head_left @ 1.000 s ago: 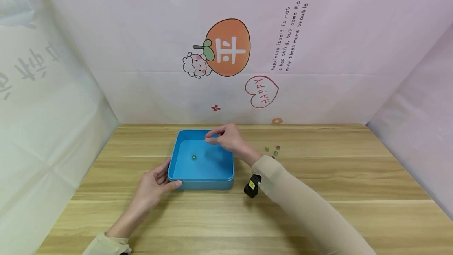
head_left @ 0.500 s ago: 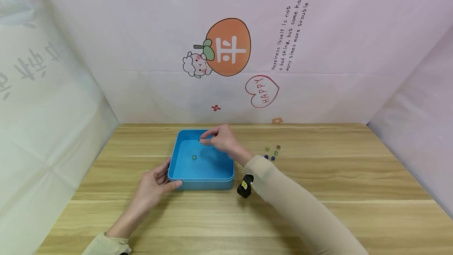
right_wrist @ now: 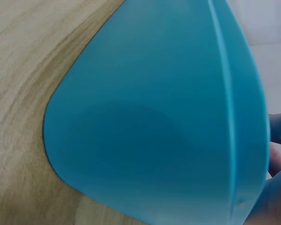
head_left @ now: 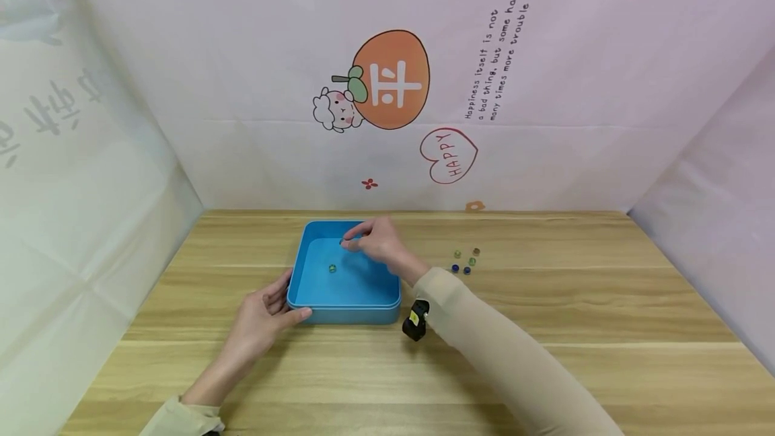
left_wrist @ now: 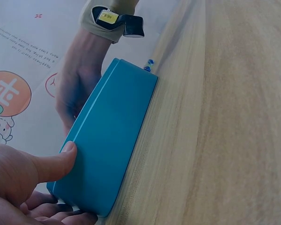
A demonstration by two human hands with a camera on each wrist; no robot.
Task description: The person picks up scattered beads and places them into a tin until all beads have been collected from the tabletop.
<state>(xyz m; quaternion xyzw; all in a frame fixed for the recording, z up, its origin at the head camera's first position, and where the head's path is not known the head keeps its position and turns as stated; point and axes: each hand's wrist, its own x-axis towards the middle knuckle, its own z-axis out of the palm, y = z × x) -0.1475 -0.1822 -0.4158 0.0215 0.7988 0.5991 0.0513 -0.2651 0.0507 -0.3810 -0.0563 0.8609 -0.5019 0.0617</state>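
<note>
A shallow blue box (head_left: 345,315) sits on the wooden table, its open side up. My left hand (head_left: 260,320) grips its near left corner, thumb on the front wall and fingers along the left side; the left wrist view shows that thumb against the blue wall (left_wrist: 107,136). Over the far part of the box, my right hand (head_left: 381,242) reaches inside the rim and pinches a small dark marble (head_left: 342,242), mostly covered by the fingertips. One green marble (head_left: 332,268) lies on the box floor. In the right wrist view the box wall (right_wrist: 145,117) hides most of that hand.
Right of the box, several loose marbles lie on the table (head_left: 545,315): a brown marble (head_left: 476,251), a blue marble (head_left: 455,268) and a green marble (head_left: 472,262) among them. A printed white sheet (head_left: 260,86) hangs behind the table and at both sides.
My right hand has moved a little left over the box, then nearly stopped and dipped slightly. Blue marbles behind its wrist have come into view. The left hand and box have stayed put.
</note>
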